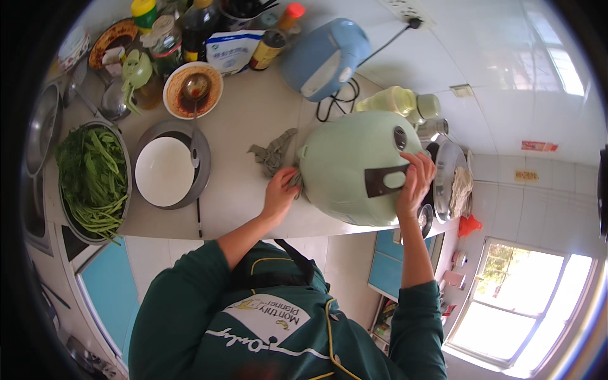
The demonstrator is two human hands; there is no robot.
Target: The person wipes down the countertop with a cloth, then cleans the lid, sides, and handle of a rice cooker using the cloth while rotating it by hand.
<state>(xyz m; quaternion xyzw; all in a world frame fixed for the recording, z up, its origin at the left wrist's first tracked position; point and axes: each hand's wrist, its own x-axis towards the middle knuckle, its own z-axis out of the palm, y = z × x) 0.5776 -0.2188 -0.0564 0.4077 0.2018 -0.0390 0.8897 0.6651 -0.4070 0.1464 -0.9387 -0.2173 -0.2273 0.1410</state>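
A pale green rice cooker (346,152) stands near the counter's front edge, seemingly tilted. My right hand (415,183) rests on its front and right side, the fingers beside the dark control panel. My left hand (282,194) is at the cooker's left side, its fingers on part of a grey-green cloth (271,154). The rest of that cloth lies crumpled on the counter, left of the cooker. Whether the cloth reaches under the cooker is hidden.
Behind the cooker stand a blue electric kettle (327,59), its cord plugged in, and a yellow-green bottle (389,100). To the left are a white bowl (164,171) in a grey pot, a bowl of red sauce (178,80) and a basin of leafy greens (95,175). A metal pan (444,190) is at right.
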